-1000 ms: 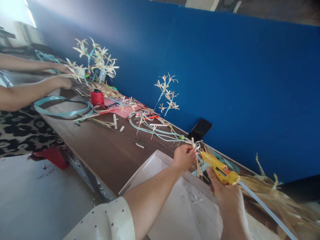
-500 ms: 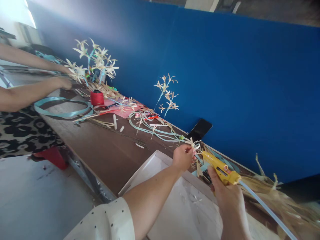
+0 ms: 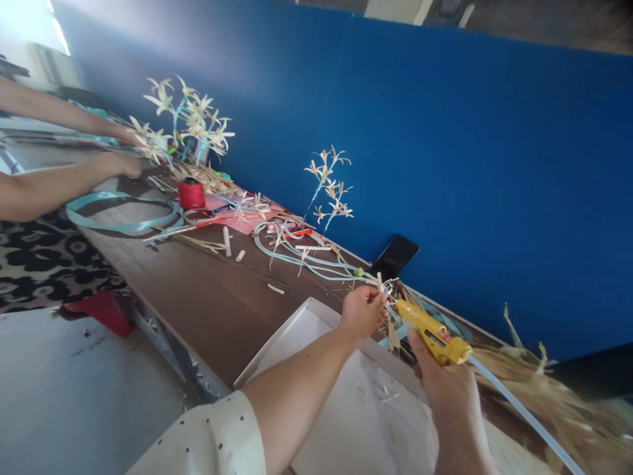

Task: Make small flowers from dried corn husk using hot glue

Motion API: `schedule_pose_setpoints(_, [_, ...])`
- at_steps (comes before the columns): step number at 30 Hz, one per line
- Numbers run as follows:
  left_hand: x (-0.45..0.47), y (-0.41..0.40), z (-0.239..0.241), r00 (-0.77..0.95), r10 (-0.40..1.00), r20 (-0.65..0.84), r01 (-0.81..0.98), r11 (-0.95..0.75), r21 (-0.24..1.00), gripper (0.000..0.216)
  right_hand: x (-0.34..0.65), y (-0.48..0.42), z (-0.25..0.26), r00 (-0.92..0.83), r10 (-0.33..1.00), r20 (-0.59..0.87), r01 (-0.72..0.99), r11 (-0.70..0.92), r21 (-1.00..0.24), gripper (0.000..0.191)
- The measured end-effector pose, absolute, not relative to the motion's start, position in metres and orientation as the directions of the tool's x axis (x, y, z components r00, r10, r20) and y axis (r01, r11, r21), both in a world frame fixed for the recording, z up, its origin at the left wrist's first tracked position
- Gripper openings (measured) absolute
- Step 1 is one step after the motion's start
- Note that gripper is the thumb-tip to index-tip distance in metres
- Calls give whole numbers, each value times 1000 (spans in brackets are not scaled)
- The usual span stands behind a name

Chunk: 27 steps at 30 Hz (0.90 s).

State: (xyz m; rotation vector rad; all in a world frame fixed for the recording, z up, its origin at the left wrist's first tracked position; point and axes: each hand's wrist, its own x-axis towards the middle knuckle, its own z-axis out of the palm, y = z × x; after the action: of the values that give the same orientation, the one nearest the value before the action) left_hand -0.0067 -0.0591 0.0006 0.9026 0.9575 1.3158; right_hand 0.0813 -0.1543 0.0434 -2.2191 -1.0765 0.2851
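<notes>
My left hand [image 3: 363, 311] pinches a small pale dried-husk flower [image 3: 384, 286] between closed fingertips, above the far rim of a white shallow tray [image 3: 316, 315]. In my right hand [image 3: 448, 382] is a yellow hot glue gun [image 3: 431, 330], my fingers wrapped round its handle. Its nozzle points left and meets the flower's near side; whether it touches cannot be made out. A long translucent glue stick [image 3: 524, 409] sticks out of the gun's back end. Just beyond my left hand a black phone [image 3: 395, 257] leans against the blue wall.
A co-worker's hands [image 3: 123, 165] are at the table's left end by finished flower stems [image 3: 198, 119]. A red thread spool [image 3: 191, 194], a light blue ribbon loop [image 3: 123, 227], glue stick pieces [image 3: 227, 241] and coiled cords [image 3: 316, 267] lie along the table. Dried husks [image 3: 554, 396] heap at right.
The glue gun in my right hand has shifted slightly left, its nozzle closer to the flower. My left hand stays nearly still, with the flower turned a little.
</notes>
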Motion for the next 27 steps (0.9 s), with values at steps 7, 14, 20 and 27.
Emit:
schedule_pose_setpoints(7, [-8,-59,0,1,999,-55,-326,52,944,12,84,-153,42,631,771,88,641,-455,-618,49])
schedule_pose_setpoints(14, [-9,-60,1,6,999,-53,-306,52,951,12,86,-153,40,617,779,116,661,-431,-614,49])
schedule_pose_setpoints(20, [-8,-60,0,13,999,-34,-310,37,950,14,90,-151,37,621,777,105,657,-442,-611,51])
schedule_pose_setpoints(27, [-8,-62,2,21,999,-26,-315,31,949,13,97,-145,30,603,786,139,676,-410,-613,47])
